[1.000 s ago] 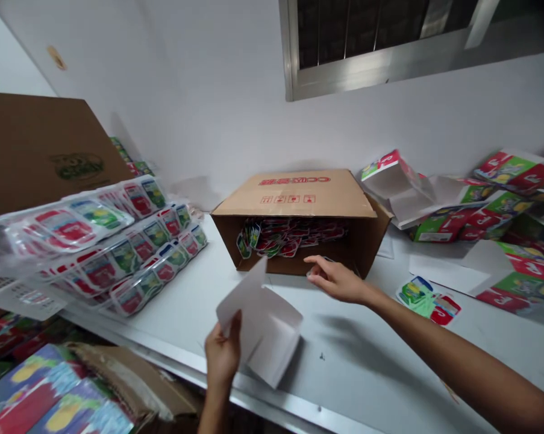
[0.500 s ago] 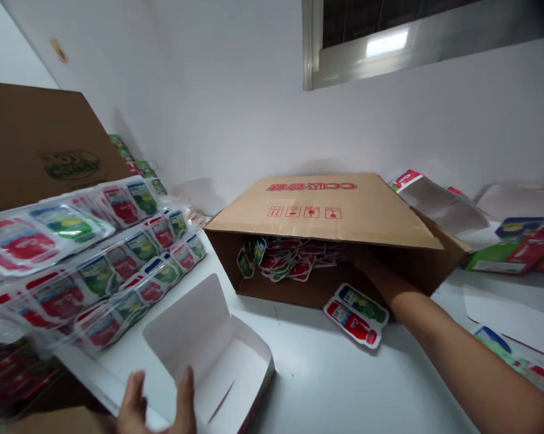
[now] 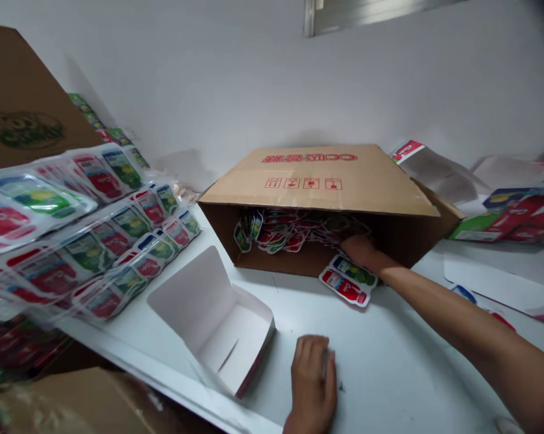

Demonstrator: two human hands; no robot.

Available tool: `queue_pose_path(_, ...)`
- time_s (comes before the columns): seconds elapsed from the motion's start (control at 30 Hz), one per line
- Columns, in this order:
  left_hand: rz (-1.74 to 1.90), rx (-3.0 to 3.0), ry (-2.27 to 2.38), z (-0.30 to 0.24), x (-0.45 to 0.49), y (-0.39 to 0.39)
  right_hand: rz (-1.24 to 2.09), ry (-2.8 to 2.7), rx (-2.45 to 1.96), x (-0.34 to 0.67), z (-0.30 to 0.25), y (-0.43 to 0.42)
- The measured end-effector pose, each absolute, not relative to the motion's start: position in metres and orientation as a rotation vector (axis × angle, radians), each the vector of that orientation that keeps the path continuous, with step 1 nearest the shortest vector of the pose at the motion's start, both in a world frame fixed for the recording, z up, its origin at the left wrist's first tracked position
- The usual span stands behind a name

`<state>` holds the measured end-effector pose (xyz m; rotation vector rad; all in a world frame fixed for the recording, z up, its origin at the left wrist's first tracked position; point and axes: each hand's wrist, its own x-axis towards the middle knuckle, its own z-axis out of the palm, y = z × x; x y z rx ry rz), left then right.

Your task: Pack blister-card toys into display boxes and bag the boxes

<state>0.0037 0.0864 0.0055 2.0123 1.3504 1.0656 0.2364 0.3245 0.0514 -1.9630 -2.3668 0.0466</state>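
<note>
My right hand reaches into the mouth of a brown carton lying on its side. It is among a heap of flat, bottle-shaped red and green packets; its fingertips are hidden there, so I cannot tell whether they grip one. A loose double packet lies at the carton's lower lip, just below that hand. Over the white table, my left hand has bent fingers and the thumb apart, with nothing visible in it. Left of it stands a small white-lined box, its lid raised.
Clear plastic-wrapped rows of similar packets are stacked at the left, before another open carton. At the right lie printed red and green boxes and a white card sheet. The table edge runs across the lower left.
My left hand has moved right, from beside the small box's lid to the table in front of the carton. My right hand shows more at the carton's mouth. The view has tipped downward.
</note>
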Motion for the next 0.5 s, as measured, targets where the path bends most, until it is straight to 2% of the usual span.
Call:
queue_pose_path(0.17, 0.856, 2.305, 1.517, -0.002, 0.026, 0.127, -0.11, -2.529, -1.918, 0.226, 0.044, 0.23)
queue_pose_path(0.3, 0.638, 2.472, 1.202, 0.001, 0.035, 0.149, -0.143, -2.594, -1.845, 0.236, 0.044, 0.182)
queue_pose_path(0.5, 0.785, 2.418, 1.088, 0.005, 0.019, 0.116, 0.094, -2.365, -1.507, 0.249, 0.058, 0.12)
